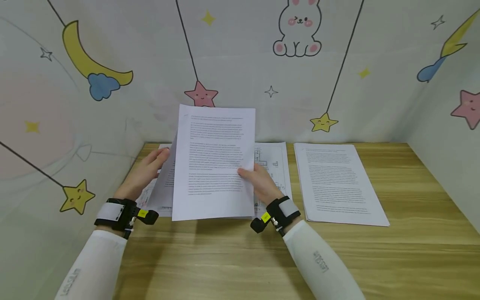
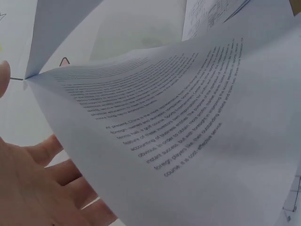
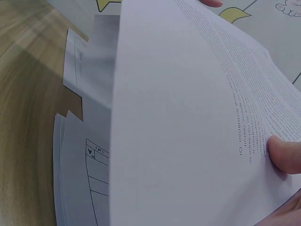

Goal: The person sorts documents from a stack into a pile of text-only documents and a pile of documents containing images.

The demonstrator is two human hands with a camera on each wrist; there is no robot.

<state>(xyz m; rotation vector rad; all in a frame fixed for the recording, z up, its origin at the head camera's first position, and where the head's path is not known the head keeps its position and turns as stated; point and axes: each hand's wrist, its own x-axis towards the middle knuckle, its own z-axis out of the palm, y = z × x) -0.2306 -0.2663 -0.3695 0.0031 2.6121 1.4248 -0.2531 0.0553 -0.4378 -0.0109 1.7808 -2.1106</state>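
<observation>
My right hand (image 1: pixel 262 183) grips a printed sheet (image 1: pixel 213 162) at its right edge, thumb on the front and fingers behind. The sheet stands raised and nearly upright above the table. Another printed sheet (image 1: pixel 163 189) slants out behind its left side. Beside that slanted sheet is my left hand (image 1: pixel 144 173). In the left wrist view the left fingers (image 2: pixel 61 174) lie loosely spread behind the curved sheet's edge, with the thumb apart from the paper. Behind the raised sheet, papers with line drawings (image 1: pixel 275 166) lie on the table, largely hidden.
A stack of printed pages (image 1: pixel 335 183) lies to the right on the wooden table (image 1: pixel 225 262). The white wall (image 1: pixel 240 50) with cartoon drawings rises directly behind the table, with further walls at both sides.
</observation>
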